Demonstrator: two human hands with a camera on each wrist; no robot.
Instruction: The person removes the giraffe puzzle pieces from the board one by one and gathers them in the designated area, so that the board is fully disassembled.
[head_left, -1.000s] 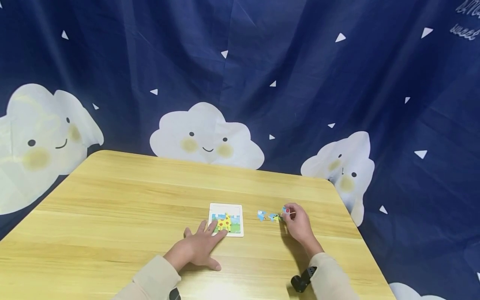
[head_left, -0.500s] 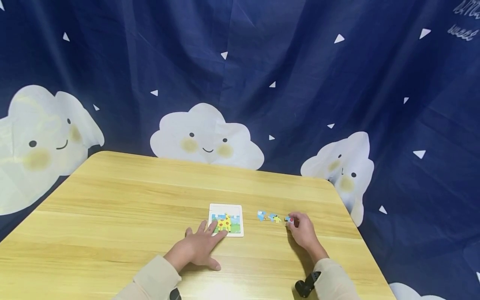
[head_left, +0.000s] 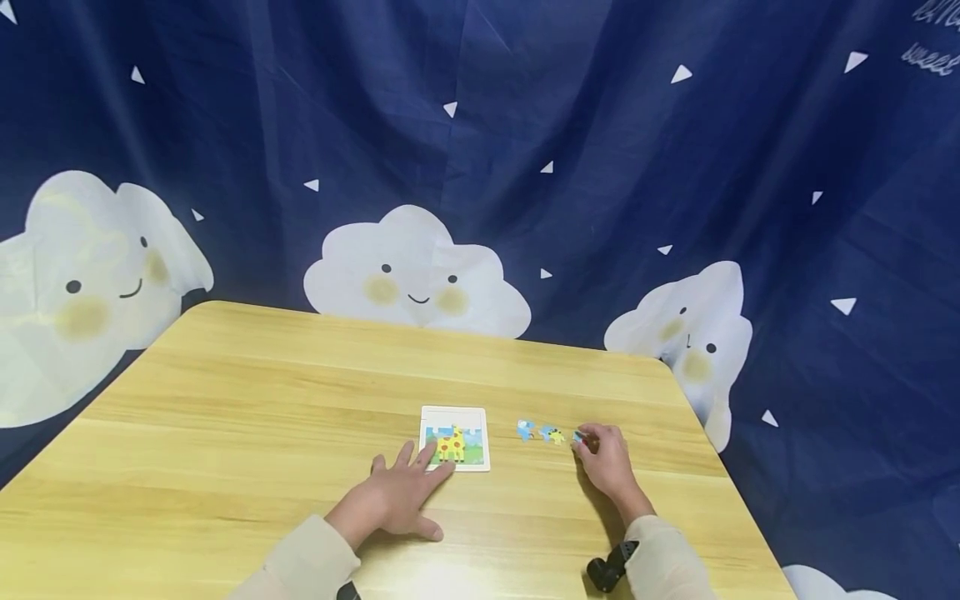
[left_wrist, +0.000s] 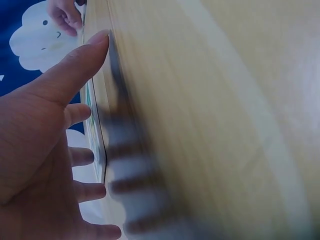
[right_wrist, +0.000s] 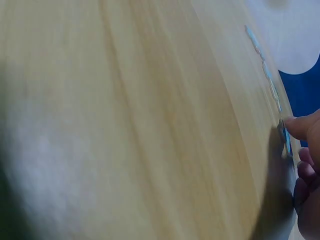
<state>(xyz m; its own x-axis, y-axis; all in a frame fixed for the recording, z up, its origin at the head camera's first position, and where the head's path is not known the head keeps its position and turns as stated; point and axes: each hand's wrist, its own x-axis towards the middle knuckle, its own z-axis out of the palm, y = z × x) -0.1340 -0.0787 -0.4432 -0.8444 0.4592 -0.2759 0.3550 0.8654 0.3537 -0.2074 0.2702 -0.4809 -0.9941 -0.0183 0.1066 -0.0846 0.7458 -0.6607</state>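
Observation:
A white-framed puzzle tray (head_left: 454, 409) with a yellow giraffe picture lies on the table. My left hand (head_left: 397, 498) rests with spread fingers over its lower left corner; in the left wrist view the same hand (left_wrist: 40, 135) has straight fingers along the tray's edge (left_wrist: 103, 165). To the right of the tray, my right hand (head_left: 609, 462) pinches a small puzzle piece (head_left: 577, 437) at the table surface, partly hidden by the fingers. The right wrist view shows the thumb (right_wrist: 296, 127) against that flat piece's edge. A blue puzzle piece (head_left: 525, 430) and a blue-and-yellow piece (head_left: 552, 435) lie between.
The wooden table (head_left: 300, 375) extends left of and behind the tray. A dark blue curtain (head_left: 480, 150) with white clouds hangs behind its far edge. A black wrist camera (head_left: 611, 568) sits on the right sleeve.
My right hand has moved slightly right and toward me with the puzzle piece, bringing it down beside the other pieces, where it has stayed over the last half second. My left hand has not moved.

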